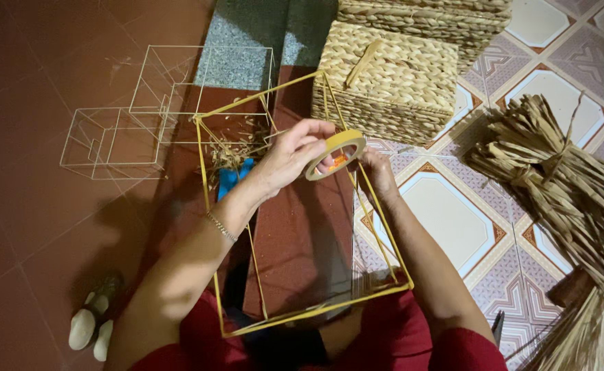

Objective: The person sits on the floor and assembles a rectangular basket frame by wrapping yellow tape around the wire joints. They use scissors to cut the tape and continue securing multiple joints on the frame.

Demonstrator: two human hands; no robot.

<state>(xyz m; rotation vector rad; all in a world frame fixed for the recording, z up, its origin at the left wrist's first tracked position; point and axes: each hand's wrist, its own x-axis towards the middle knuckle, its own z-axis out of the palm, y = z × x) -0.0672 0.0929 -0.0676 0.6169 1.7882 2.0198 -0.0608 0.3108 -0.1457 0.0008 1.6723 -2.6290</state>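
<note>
1. Seated on a tiled floor, a person works over a yellow wire frame (295,206) — a box-shaped skeleton whose near end rests against the lap and whose far end lies by a woven basket (384,79).

2. Held up over the frame's top edge, the roll of yellow tape (336,154) is pinched at its rim by the curled fingers of the left hand (291,154).

3. Just behind the roll, the right hand (377,172) sits against the frame's right-hand bar; its fingers look curled, but the roll hides what they grip, and it cannot be told for sure.

4. Risk, as judged from this view: the free end of the tape could fold back and stick to itself, or lie crooked on the thin bar, since both hands crowd one small spot.

5. The light frame could also tip or slide off the lap if pulled sideways — nothing else seems to steady it.

6. Nearby lie two bare white wire frames (137,113), straw scraps (236,148) and a bundle of dried leaves (563,185).
</note>
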